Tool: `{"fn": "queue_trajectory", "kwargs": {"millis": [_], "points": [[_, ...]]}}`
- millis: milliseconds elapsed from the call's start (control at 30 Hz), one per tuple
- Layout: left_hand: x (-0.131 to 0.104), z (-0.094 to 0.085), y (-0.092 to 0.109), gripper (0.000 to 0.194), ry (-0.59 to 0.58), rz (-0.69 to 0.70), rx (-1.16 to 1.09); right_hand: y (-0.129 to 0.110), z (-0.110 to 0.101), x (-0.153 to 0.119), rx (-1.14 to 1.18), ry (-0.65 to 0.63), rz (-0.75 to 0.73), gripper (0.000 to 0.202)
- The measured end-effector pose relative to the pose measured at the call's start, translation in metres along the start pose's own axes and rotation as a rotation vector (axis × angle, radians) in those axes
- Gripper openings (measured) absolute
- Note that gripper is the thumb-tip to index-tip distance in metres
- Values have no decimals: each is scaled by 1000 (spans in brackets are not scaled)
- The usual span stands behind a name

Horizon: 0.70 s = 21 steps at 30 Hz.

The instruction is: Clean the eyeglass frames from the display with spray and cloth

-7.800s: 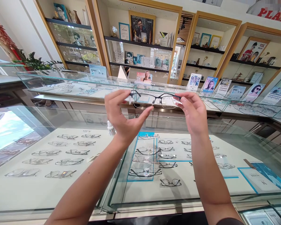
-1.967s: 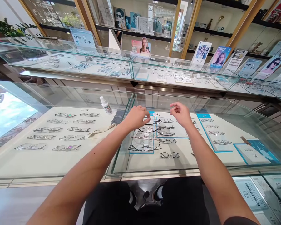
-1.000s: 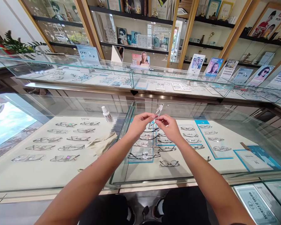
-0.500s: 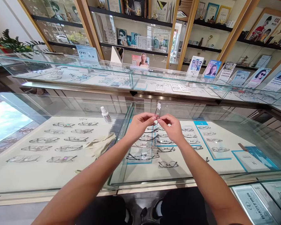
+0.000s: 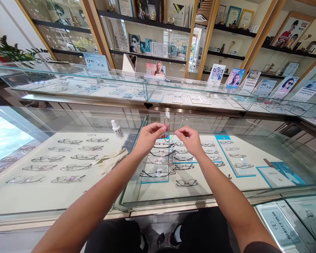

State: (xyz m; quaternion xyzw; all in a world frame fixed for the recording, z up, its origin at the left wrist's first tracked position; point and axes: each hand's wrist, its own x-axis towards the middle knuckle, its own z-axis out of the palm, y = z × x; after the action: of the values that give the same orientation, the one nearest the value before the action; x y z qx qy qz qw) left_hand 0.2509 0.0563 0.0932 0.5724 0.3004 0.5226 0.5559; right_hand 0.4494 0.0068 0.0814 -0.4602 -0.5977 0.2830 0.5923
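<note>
In front of me, above the glass case, both hands are on a thin-framed pair of eyeglasses [image 5: 166, 120], with a small white tag [image 5: 168, 114] on one temple. My left hand [image 5: 152, 137] pinches the frame near that tagged temple, between thumb and fingers. At the tip of my right hand [image 5: 190, 139], thumb and forefinger close on the other temple, which stands up as a fine line. The lenses are hard to make out. Below the hands, several eyeglasses [image 5: 158, 173] lie in rows inside the case, and a round-lensed pair [image 5: 186, 183] lies nearer me.
To the left stand a white spray bottle [image 5: 116, 128] and a crumpled beige cloth [image 5: 112, 161], beside a second case section with more eyeglasses [image 5: 76, 166]. Glass edges [image 5: 133, 168] divide the cases. Behind runs another glass counter [image 5: 105, 98] with upright advert cards [image 5: 216, 75].
My hands have moved apart, the left one going left, and the two temples of the eyeglasses now stand spread. The view has shifted slightly.
</note>
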Motion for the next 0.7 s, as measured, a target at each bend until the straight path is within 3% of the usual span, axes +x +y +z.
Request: {"fn": "queue_trajectory", "kwargs": {"millis": [200, 467, 700], "points": [[-3, -11, -14, 41, 94, -68, -142, 6, 6, 1, 126, -9, 186, 30], [-2, -13, -15, 43, 210, -6, -182, 23, 9, 2, 239, 55, 336, 21], [4, -20, -17, 42, 244, 41, -137, 20, 12, -3, 273, 16, 503, 31]]}}
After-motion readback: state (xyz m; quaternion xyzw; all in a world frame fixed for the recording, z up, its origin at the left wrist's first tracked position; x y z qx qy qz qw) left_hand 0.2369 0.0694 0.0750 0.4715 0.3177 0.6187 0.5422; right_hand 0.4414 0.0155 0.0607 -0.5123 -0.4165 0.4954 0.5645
